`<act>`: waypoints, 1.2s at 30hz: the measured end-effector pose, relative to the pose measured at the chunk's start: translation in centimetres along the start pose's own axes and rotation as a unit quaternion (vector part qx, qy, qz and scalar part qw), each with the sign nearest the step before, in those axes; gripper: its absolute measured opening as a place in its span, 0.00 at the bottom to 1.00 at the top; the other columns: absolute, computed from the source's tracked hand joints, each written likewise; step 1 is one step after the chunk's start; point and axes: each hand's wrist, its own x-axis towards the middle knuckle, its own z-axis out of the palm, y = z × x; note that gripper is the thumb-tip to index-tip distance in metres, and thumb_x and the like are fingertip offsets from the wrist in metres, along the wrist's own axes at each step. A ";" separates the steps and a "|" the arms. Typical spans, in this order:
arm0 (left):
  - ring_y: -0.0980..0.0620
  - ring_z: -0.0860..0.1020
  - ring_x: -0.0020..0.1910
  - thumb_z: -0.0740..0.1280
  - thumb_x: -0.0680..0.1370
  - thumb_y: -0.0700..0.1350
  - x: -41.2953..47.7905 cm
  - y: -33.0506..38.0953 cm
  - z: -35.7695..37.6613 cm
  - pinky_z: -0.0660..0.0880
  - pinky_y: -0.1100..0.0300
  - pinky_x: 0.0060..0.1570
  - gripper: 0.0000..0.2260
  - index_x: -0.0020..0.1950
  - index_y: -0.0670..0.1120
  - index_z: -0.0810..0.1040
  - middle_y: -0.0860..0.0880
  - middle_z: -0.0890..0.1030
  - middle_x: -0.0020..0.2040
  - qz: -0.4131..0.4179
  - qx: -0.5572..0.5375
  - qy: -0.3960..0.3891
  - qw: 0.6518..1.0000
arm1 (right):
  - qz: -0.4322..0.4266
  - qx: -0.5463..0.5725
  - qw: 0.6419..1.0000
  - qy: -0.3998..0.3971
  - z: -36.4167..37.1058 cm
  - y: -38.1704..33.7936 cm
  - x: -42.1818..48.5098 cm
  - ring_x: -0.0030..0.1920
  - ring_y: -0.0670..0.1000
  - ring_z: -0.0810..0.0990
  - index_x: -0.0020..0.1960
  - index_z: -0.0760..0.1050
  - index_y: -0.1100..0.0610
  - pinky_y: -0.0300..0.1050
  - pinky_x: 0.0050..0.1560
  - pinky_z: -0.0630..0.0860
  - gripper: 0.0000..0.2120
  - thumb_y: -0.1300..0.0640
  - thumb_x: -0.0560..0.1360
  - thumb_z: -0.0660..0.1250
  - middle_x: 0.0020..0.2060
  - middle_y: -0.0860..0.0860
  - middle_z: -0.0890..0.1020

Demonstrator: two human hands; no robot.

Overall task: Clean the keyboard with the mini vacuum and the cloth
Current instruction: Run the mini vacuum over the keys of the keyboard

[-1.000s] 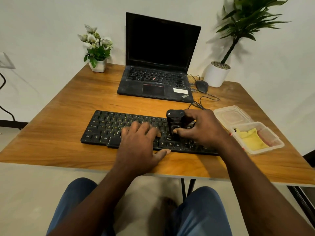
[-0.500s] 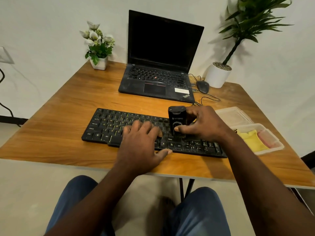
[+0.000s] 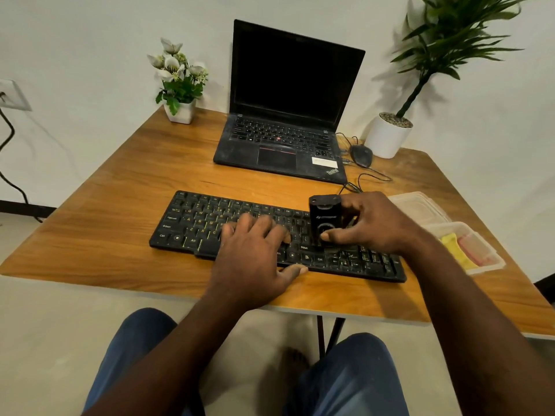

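Wooden table (image 3: 105,229), mid-frame: black plastic keyboard (image 3: 192,223) under both hands.
Right hand (image 3: 378,223) grips the boxy black mini vacuum (image 3: 326,217) upright on the keys, thumb in front; left hand (image 3: 255,256) rests flat, unmoved.

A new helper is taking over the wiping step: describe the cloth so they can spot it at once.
On the wooden table, look just past the right end of the black keyboard, where a clear plastic container sits open. The cloth lies inside it. It is the only bright yellow thing there, beside a pale pink item in the same container.
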 end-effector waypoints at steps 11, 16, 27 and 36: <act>0.50 0.69 0.60 0.59 0.71 0.75 -0.1 0.0 0.0 0.68 0.47 0.59 0.28 0.61 0.57 0.76 0.54 0.75 0.58 0.002 -0.010 0.010 1.000 | -0.030 -0.020 0.999 0.031 -0.7 -1.4 0.8 0.45 0.37 0.84 0.60 0.82 0.48 0.32 0.40 0.77 0.21 0.52 0.69 0.82 0.47 0.41 0.86; 0.50 0.69 0.60 0.58 0.71 0.75 -0.1 0.1 -0.3 0.68 0.47 0.59 0.29 0.61 0.57 0.76 0.54 0.75 0.58 0.000 -0.006 0.006 1.000 | -0.030 -0.112 0.990 0.074 0.9 -2.2 3.0 0.48 0.44 0.84 0.63 0.81 0.50 0.42 0.46 0.82 0.23 0.49 0.70 0.81 0.50 0.44 0.86; 0.51 0.68 0.61 0.59 0.71 0.75 -0.2 0.2 -0.2 0.67 0.48 0.60 0.28 0.62 0.58 0.75 0.55 0.74 0.60 -0.004 -0.009 0.004 1.000 | 0.005 -0.095 0.986 0.135 0.6 -1.0 3.4 0.48 0.46 0.84 0.63 0.81 0.50 0.43 0.46 0.83 0.23 0.49 0.70 0.81 0.49 0.44 0.85; 0.51 0.68 0.61 0.58 0.72 0.75 -0.1 0.3 -0.3 0.66 0.48 0.60 0.29 0.62 0.58 0.75 0.55 0.74 0.60 -0.001 -0.004 0.002 1.000 | -0.008 -0.116 0.979 0.166 1.0 -0.6 3.6 0.49 0.46 0.84 0.65 0.81 0.50 0.43 0.46 0.82 0.24 0.47 0.70 0.80 0.52 0.46 0.86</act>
